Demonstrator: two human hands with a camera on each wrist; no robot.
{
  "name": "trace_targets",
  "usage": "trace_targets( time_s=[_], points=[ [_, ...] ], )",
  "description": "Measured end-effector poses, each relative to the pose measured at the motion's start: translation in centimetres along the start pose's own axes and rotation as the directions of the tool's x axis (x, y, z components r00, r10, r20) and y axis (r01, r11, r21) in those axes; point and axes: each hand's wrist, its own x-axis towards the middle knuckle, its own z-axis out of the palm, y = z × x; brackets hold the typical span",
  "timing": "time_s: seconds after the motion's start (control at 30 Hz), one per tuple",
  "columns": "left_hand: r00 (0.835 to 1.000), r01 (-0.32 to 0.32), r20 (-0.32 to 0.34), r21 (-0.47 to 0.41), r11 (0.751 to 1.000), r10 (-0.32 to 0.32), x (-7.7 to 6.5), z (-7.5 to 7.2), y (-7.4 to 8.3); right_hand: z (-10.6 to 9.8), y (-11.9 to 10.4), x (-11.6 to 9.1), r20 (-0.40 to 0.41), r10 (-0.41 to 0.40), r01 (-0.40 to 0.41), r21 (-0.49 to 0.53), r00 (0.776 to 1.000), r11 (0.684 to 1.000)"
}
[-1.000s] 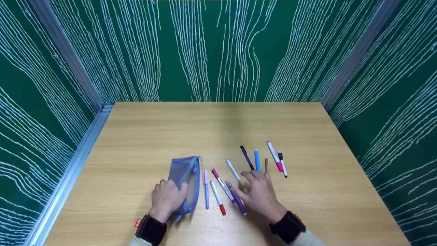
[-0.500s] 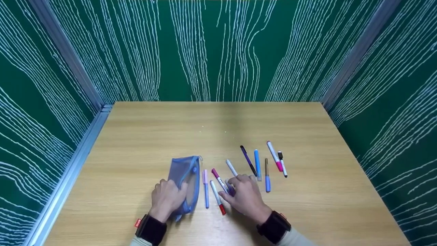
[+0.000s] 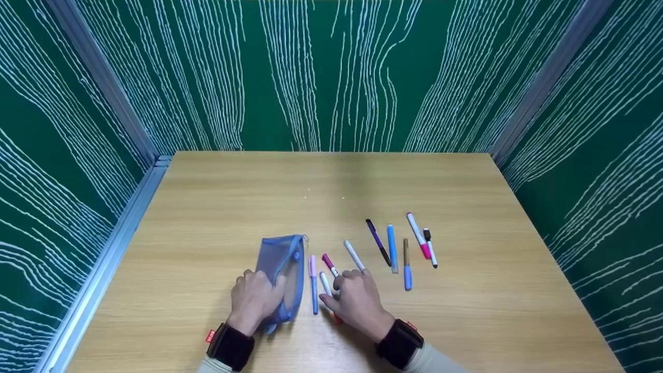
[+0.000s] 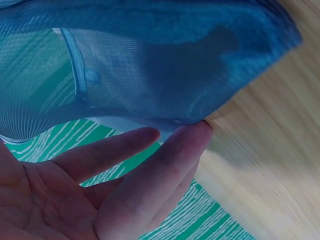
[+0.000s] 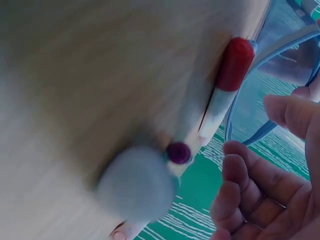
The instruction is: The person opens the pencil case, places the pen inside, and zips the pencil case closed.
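My left hand (image 3: pixel 256 298) holds the side of a blue mesh pencil pouch (image 3: pixel 273 251), its thumb at the opening. In the left wrist view, fingertips touch the mesh (image 4: pixel 175 65). My right hand (image 3: pixel 357 300) is low over the markers, fingers bent and thumb stretched left, with a gap between them. Beneath it lies a white marker with a red cap (image 5: pixel 235 65), partly covered in the head view. A magenta-capped marker (image 3: pixel 329 263) shows beyond the fingers. A blurred greyish rounded end (image 5: pixel 137 185) stands close to the right wrist camera. The thick purple marker is hidden under the hand.
A lilac-and-blue pen (image 3: pixel 313 285) lies between pouch and right hand. Ahead lies a pale marker (image 3: pixel 354 255). To the right are a dark purple pen (image 3: pixel 378 242), a blue marker (image 3: pixel 392 248), a brown-and-blue one (image 3: pixel 407 264) and two white ones. Green walls surround the wooden table (image 3: pixel 207 207).
My right hand has moved left across the markers to the red-capped one, uncovering the blue and brown-and-blue markers. My left hand and the pouch have stayed in place.
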Motion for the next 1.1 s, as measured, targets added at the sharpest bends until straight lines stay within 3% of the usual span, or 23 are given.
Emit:
trace_targets(
  time_s=[0.27, 0.4, 0.63, 0.9, 1.1],
  points=[
    [1.000, 0.008, -0.007, 0.007, 1.000, -0.008, 0.0, 0.0, 0.1, 0.7, -1.9, 0.5, 0.019, -0.054, 0.056, -0.082, 0.998, 0.995],
    [1.000, 0.009, -0.002, 0.006, 1.000, -0.009, 0.0, 0.0, 0.1, 0.9, -3.0, 1.0, 0.107, -0.039, 0.054, -0.137, 0.994, 0.989],
    [1.000, 0.001, -0.021, 0.024, 1.000, -0.001, 0.0, 0.1, 0.1, 1.7, -4.6, 2.0, 0.229, 0.034, 0.041, -0.316, 0.973, 0.948],
    [1.000, 0.007, -0.005, 0.019, 1.000, -0.007, 0.1, 0.1, 0.1, 2.4, -5.3, 2.4, 0.242, 0.077, 0.029, -0.407, 0.967, 0.913],
    [1.000, 0.008, -0.002, 0.017, 1.000, -0.008, 0.1, 0.1, 0.0, 2.1, -5.7, 2.6, 0.235, 0.117, -0.017, -0.389, 0.965, 0.921]
  ],
)
